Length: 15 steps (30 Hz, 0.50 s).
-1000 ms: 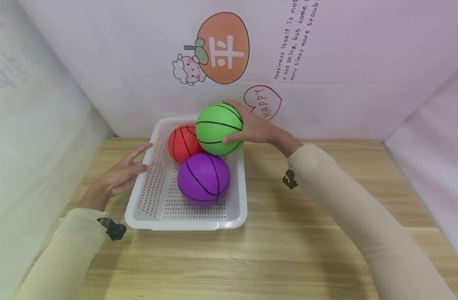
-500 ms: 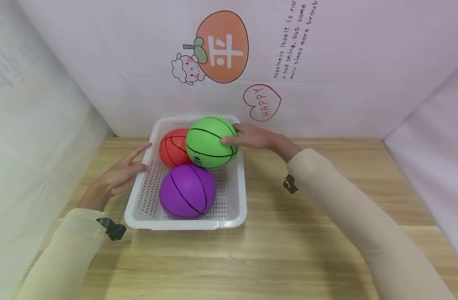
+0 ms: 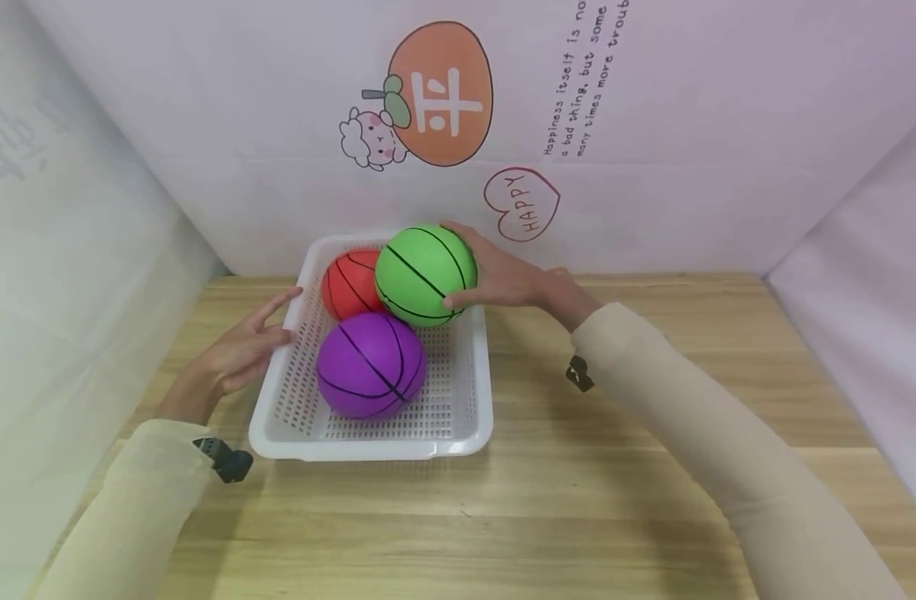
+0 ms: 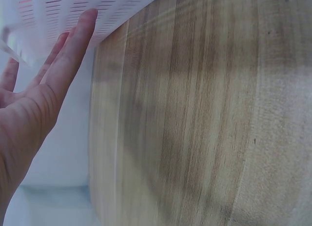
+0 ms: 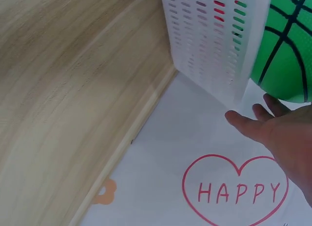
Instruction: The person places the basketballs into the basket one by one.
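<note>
A white perforated plastic basket (image 3: 463, 450) holds three toy basketballs. The red ball (image 3: 347, 286) lies at the back left, partly hidden. In front of it sits the purple ball (image 3: 371, 367). Higher than both, at the back right, is the green ball (image 3: 426, 271), overlapping the right rim in the head view. My right hand (image 3: 503, 268) grips its right side, thumb across the front and fingers round behind. My left hand (image 3: 240, 350) touches the basket's left side with extended fingers; the left wrist view has these fingers (image 4: 73, 55) against the outer wall.
The basket stands on a wooden table (image 3: 578, 500) near its back edge. A white printed cloth (image 3: 653, 208) hangs right behind it, with more cloth along the left and right sides. Dark bands sit on both sleeves.
My right hand and the green ball went down and left into the basket, then rose a little. The purple ball shifted left, and the red ball moved slightly. My left hand stays put.
</note>
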### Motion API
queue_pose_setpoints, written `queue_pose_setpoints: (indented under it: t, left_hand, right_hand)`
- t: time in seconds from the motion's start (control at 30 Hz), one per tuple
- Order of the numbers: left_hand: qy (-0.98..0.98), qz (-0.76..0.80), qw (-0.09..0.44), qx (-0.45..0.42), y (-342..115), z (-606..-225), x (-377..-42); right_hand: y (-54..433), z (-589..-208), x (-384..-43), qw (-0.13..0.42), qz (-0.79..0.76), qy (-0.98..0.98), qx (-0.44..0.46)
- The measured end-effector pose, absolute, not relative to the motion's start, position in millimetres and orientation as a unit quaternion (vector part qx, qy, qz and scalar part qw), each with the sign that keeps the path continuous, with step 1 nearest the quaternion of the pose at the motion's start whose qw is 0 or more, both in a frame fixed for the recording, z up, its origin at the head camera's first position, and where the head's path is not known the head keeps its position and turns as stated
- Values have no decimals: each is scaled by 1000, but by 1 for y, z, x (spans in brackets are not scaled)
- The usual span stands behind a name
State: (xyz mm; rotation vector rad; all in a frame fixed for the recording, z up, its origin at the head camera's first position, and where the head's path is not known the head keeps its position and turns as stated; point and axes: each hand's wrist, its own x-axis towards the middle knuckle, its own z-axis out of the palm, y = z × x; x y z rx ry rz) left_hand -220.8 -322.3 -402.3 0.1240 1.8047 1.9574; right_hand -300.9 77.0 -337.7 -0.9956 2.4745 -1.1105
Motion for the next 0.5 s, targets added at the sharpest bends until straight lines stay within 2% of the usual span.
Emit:
queue_pose_setpoints:
  t: [0.23,0.5]
  left_hand:
    - [665,709,231,49,-323,-401,-222]
    - [657,715,235,48,-323,-403,-222]
  right_hand:
    - [78,-333,-301,103,-402,847,-334]
    - [75,-335,-300,106,-442,825,-334]
